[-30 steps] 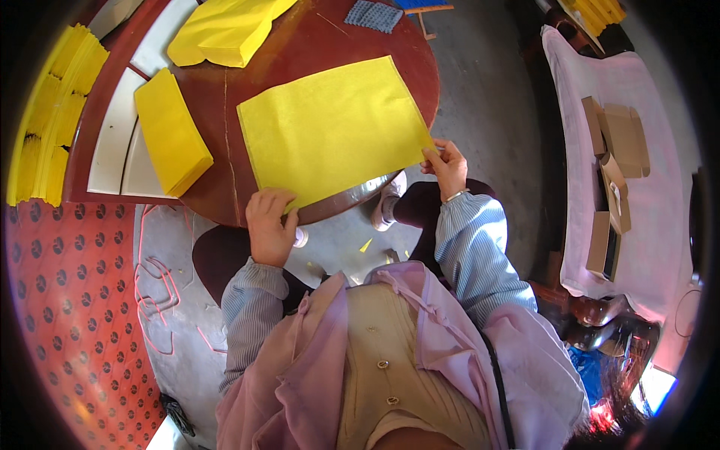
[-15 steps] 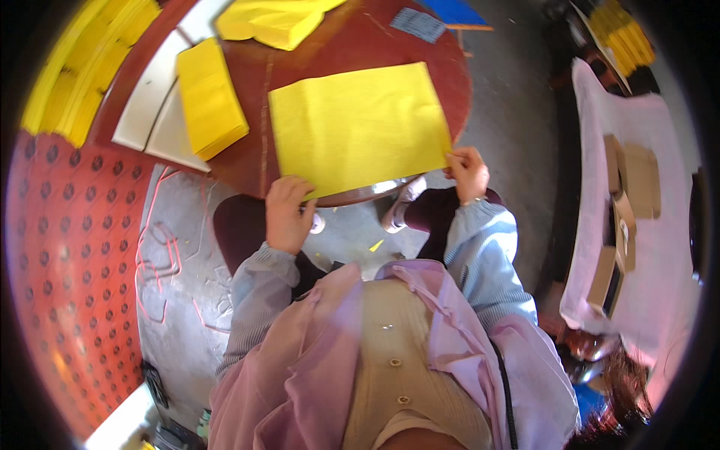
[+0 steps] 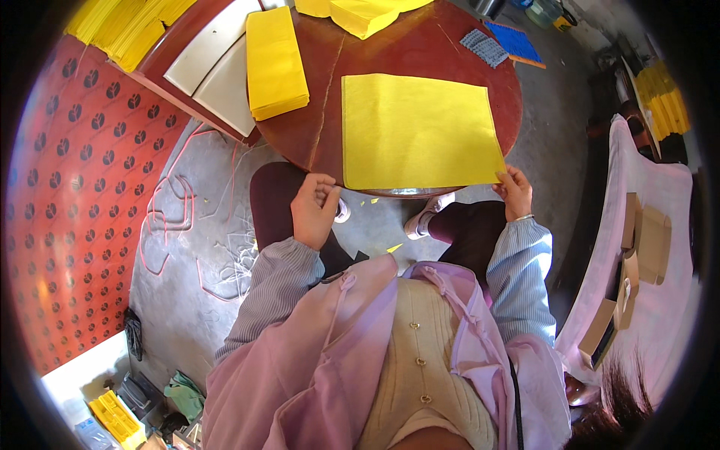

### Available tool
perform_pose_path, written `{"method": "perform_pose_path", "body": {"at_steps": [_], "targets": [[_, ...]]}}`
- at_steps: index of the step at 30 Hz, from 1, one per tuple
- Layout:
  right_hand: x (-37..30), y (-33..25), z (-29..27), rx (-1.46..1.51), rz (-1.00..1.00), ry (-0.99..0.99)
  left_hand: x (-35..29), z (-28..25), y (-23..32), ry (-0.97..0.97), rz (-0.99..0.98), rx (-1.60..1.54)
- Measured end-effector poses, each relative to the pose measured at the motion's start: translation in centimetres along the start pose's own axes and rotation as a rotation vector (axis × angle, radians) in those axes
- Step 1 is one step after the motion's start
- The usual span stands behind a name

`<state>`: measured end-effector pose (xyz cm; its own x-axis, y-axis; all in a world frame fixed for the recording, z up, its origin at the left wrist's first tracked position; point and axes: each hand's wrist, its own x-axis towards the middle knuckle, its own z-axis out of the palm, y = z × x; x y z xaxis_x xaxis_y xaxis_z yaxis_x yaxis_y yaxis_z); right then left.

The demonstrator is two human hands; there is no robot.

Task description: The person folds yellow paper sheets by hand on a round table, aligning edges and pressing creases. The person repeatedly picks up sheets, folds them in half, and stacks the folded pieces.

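Note:
A flat yellow cloth sheet lies on the round red-brown table, its near edge reaching the table's rim. At its near right corner my right hand is closed, pinching that corner between thumb and fingers. My left hand is just left of the near left corner, slightly apart from the sheet. Its fingers are curled in toward the thumb, and nothing shows between them.
On the table's left stands a thick folded yellow stack; more yellow cloth lies at the far edge. A grey knitted-looking piece lies at the far right. Open cardboard boxes rest on a pink cover. Pink cord trails on the floor.
The view has shifted, so the table sits further right and higher in the picture. My left hand has come off the sheet's near left corner; the right hand still pinches its corner. The sheet looks flatter.

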<state>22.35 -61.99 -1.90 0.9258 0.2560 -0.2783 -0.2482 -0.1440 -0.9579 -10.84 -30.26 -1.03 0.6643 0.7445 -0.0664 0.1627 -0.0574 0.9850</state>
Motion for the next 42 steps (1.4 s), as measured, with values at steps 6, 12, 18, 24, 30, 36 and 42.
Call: {"method": "perform_pose_path", "body": {"at_steps": [6,12,18,24,30,36,42], "targets": [[-0.5,-0.1,-0.7,0.012,-0.028,-0.101,-1.8,1.7,-2.0,-0.052,-0.211,-0.193],[0.3,0.2,0.5,-0.146,-0.050,-0.047,-0.5,2.8,-0.7,-0.011,-0.309,-0.336],[0.6,0.3,0.8,-0.260,-0.095,-0.028,0.1,2.6,0.6,0.081,-0.287,-0.344],[0.8,0.7,1.1,-0.373,-0.211,0.042,1.5,2.6,1.5,0.123,-0.213,-0.175],[1.2,1.2,1.6,-0.467,-0.348,0.087,2.7,1.9,1.5,0.169,-0.126,-0.210],[0.6,0.6,1.8,-0.440,-0.227,0.068,2.8,1.2,0.6,0.106,-0.128,-0.130],[0.7,0.4,2.2,-0.482,-0.240,0.086,3.0,1.1,0.3,0.153,-0.124,0.042]]}}
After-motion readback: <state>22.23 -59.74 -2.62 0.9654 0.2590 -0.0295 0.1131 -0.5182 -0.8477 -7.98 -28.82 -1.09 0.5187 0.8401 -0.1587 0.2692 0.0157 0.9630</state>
